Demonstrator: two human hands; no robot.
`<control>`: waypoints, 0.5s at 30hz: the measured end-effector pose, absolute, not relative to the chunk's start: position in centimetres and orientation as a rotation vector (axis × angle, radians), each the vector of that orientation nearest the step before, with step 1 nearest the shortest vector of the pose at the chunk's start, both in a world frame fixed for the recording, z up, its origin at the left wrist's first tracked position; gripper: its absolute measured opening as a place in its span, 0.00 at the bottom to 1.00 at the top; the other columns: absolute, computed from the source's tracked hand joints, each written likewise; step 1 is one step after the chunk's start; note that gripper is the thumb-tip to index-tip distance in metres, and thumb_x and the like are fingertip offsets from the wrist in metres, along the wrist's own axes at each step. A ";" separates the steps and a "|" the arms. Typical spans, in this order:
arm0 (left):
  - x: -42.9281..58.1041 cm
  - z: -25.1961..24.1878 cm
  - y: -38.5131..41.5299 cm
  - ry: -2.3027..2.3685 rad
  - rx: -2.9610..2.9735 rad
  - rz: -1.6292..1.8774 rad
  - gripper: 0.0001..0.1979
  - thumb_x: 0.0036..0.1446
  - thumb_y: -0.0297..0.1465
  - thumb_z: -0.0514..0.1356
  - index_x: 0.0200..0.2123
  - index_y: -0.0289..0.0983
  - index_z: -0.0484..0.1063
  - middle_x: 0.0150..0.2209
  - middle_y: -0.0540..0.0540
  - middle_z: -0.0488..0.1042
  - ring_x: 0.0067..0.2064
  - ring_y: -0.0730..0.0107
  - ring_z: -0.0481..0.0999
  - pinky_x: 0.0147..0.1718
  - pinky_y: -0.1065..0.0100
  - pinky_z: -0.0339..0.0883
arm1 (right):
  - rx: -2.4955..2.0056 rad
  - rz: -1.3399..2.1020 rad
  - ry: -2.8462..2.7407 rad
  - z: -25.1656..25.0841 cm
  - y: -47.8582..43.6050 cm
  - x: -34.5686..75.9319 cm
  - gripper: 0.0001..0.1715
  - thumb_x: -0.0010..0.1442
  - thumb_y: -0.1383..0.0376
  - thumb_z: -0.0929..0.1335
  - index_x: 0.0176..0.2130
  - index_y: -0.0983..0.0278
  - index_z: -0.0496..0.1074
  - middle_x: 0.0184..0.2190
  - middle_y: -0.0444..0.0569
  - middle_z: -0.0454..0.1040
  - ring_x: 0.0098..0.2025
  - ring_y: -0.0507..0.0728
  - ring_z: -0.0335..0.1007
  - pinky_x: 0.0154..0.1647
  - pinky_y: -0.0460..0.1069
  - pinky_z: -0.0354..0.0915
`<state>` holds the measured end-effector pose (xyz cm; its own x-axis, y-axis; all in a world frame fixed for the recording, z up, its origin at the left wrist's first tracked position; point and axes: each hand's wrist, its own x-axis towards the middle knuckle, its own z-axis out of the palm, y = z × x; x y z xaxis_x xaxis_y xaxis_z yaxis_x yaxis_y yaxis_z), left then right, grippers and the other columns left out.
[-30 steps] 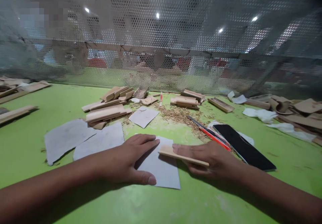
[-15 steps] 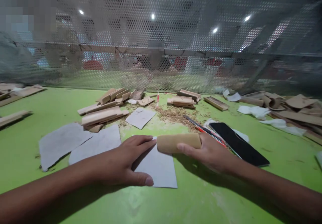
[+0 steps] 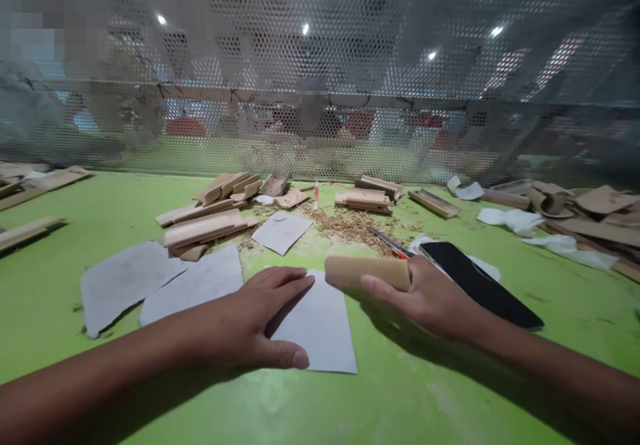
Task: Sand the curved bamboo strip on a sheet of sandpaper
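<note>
My left hand point(image 3: 270, 318) lies with its fingers spread over the left part of a white paper sheet point(image 3: 325, 328) on the green table. Thumb and fingers touch the sheet and nothing is gripped. My right hand point(image 3: 425, 291) is closed around the right end of a smooth, tan, rounded piece point(image 3: 360, 272), held level above the sheet's upper right corner. A black phone point(image 3: 475, 285) lies just beyond my right hand. Next to it is a long thin tool point(image 3: 390, 241) with a red part, partly hidden by my right hand.
Curved tan pieces point(image 3: 205, 228) are piled at the back left, with more point(image 3: 365, 199) at the back centre. Shavings point(image 3: 345, 225) lie between them. Other paper sheets point(image 3: 125, 281) rest at left. Scraps point(image 3: 600, 218) crowd the far right. A perforated metal screen point(image 3: 320, 138) stands behind.
My right hand has moved slightly right and up with the tan piece, away from my left hand's fingertips. My left hand stays on the sheet. The whole view has shifted a little.
</note>
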<state>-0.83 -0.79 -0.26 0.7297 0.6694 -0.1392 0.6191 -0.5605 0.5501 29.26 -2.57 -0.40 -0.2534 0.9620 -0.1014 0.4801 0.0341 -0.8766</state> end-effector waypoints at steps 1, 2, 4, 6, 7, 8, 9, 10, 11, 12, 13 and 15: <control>-0.8 -0.3 -0.8 0.978 2.350 0.107 0.50 0.59 0.55 0.67 0.75 0.42 0.51 0.73 0.37 0.53 0.71 0.38 0.55 0.68 0.46 0.55 | -1.457 1.084 -1.877 -0.3 -2.6 29.3 0.21 0.58 0.50 0.75 0.24 0.62 0.72 0.17 0.43 0.66 0.17 0.51 0.58 0.14 0.46 0.49; -0.8 -0.3 -0.8 0.979 2.349 0.095 0.50 0.59 0.55 0.67 0.75 0.41 0.51 0.74 0.37 0.52 0.71 0.38 0.55 0.68 0.46 0.54 | -1.407 1.067 -2.004 -0.1 -2.8 29.2 0.21 0.60 0.51 0.73 0.26 0.62 0.74 0.18 0.44 0.68 0.17 0.51 0.59 0.14 0.46 0.50; -0.8 -0.2 -0.7 0.967 2.352 0.082 0.49 0.60 0.54 0.67 0.75 0.40 0.52 0.73 0.36 0.53 0.71 0.39 0.54 0.68 0.46 0.54 | -1.341 1.022 -2.182 0.2 -3.1 29.1 0.20 0.63 0.50 0.70 0.29 0.63 0.76 0.21 0.46 0.72 0.19 0.52 0.64 0.16 0.46 0.55; -0.8 -0.2 -0.7 0.960 2.357 0.093 0.49 0.60 0.54 0.67 0.75 0.41 0.52 0.73 0.37 0.53 0.71 0.39 0.55 0.68 0.46 0.54 | -1.362 0.968 -2.190 0.4 -3.3 28.9 0.20 0.63 0.49 0.69 0.31 0.63 0.76 0.22 0.46 0.74 0.20 0.54 0.67 0.18 0.47 0.59; -0.8 -0.2 -0.7 0.964 2.359 0.102 0.49 0.60 0.54 0.67 0.75 0.42 0.52 0.73 0.37 0.53 0.71 0.39 0.55 0.68 0.46 0.54 | -1.392 0.949 -2.155 0.5 -3.4 28.8 0.20 0.63 0.49 0.69 0.32 0.63 0.77 0.22 0.47 0.74 0.21 0.55 0.68 0.18 0.47 0.60; -0.8 -0.2 -0.7 0.970 2.360 0.104 0.49 0.60 0.54 0.67 0.75 0.42 0.51 0.73 0.38 0.53 0.71 0.39 0.55 0.68 0.46 0.54 | -1.411 0.957 -2.123 0.6 -3.4 28.7 0.21 0.63 0.48 0.69 0.34 0.63 0.77 0.23 0.48 0.76 0.22 0.56 0.70 0.19 0.47 0.62; -0.8 -0.2 -0.8 0.973 2.358 0.095 0.49 0.60 0.54 0.67 0.75 0.42 0.51 0.73 0.38 0.53 0.71 0.40 0.54 0.68 0.47 0.54 | -1.420 0.982 -2.099 0.6 -3.4 28.7 0.21 0.62 0.48 0.69 0.35 0.63 0.77 0.24 0.48 0.77 0.23 0.56 0.71 0.20 0.48 0.63; -0.8 -0.2 -0.8 0.974 2.355 0.080 0.49 0.60 0.55 0.66 0.75 0.41 0.50 0.74 0.38 0.52 0.72 0.40 0.54 0.68 0.47 0.54 | -1.432 1.017 -2.079 0.7 -3.4 28.7 0.22 0.61 0.47 0.70 0.37 0.63 0.77 0.25 0.49 0.78 0.24 0.57 0.73 0.21 0.48 0.65; -0.8 -0.2 -0.8 0.976 2.352 0.065 0.49 0.60 0.55 0.66 0.75 0.40 0.50 0.74 0.37 0.52 0.72 0.40 0.54 0.69 0.47 0.53 | -1.456 1.051 -2.049 0.7 -3.3 28.7 0.23 0.61 0.46 0.70 0.37 0.63 0.77 0.25 0.50 0.79 0.25 0.58 0.73 0.22 0.48 0.66; -0.8 -0.2 -0.7 0.979 2.351 0.057 0.50 0.60 0.56 0.65 0.75 0.40 0.50 0.74 0.37 0.51 0.72 0.40 0.53 0.69 0.48 0.53 | -1.499 1.071 -2.010 0.7 -3.2 28.6 0.24 0.60 0.45 0.70 0.35 0.64 0.77 0.25 0.50 0.79 0.24 0.57 0.73 0.22 0.48 0.66; -0.8 -0.2 -0.7 0.983 2.350 0.054 0.50 0.60 0.56 0.65 0.76 0.39 0.50 0.74 0.37 0.51 0.72 0.40 0.53 0.69 0.48 0.53 | -1.553 1.071 -1.961 0.6 -3.1 28.6 0.25 0.59 0.44 0.70 0.31 0.64 0.76 0.23 0.50 0.78 0.23 0.57 0.71 0.22 0.48 0.65; -0.8 -0.1 -0.7 0.993 2.351 0.058 0.51 0.60 0.56 0.66 0.76 0.38 0.49 0.74 0.36 0.51 0.72 0.40 0.54 0.69 0.48 0.53 | -1.601 1.140 -1.884 0.5 -2.7 28.5 0.27 0.58 0.44 0.70 0.24 0.63 0.73 0.20 0.50 0.76 0.21 0.55 0.68 0.21 0.47 0.63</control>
